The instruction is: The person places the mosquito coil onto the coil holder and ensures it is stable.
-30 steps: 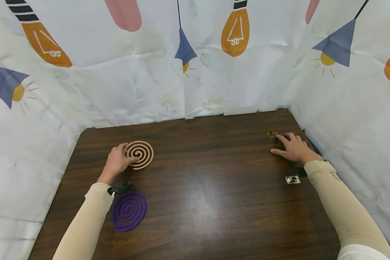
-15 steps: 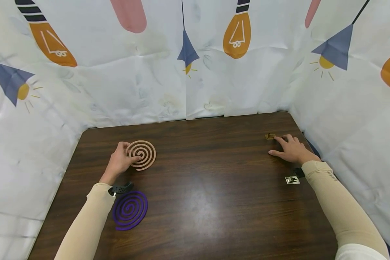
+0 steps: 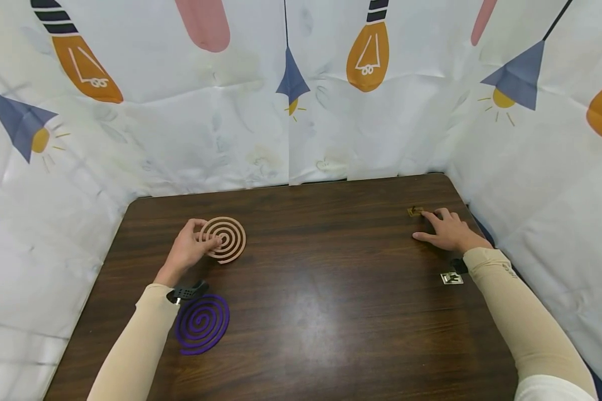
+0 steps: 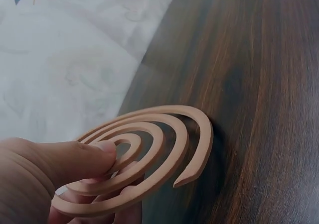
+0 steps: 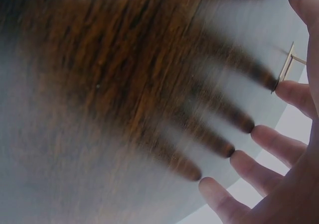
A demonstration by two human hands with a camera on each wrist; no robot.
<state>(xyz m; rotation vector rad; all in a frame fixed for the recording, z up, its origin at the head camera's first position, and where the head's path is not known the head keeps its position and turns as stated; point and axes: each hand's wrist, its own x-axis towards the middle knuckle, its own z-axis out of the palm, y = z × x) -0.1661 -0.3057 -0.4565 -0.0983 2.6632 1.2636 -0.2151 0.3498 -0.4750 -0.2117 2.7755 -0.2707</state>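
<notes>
My left hand (image 3: 187,248) pinches a tan mosquito coil (image 3: 243,240) at the back left of the table. In the left wrist view, the thumb lies on top of the coil (image 4: 205,139) near its centre, and fingers show beneath it. The coil is tilted there, with its free end toward the right. At the back right, my right hand (image 3: 448,233) has its fingers spread over the tabletop. Its index fingertip touches a small brass-coloured metal coil stand (image 3: 414,211). The right wrist view shows this thin stand (image 5: 285,67) edge-on, beside the fingertip.
A purple mosquito coil (image 3: 224,328) lies flat at the left, partly behind the left wrist's black strap. Another small shiny metal stand (image 3: 451,278) lies near the right wrist. White printed curtains (image 3: 221,139) border the dark wooden table (image 3: 311,234) behind and on both sides.
My left hand has shifted slightly to the right with the tan coil, which stands a little further from the fingers' left side. The right hand keeps touching the stand; the head view drifts slightly.
</notes>
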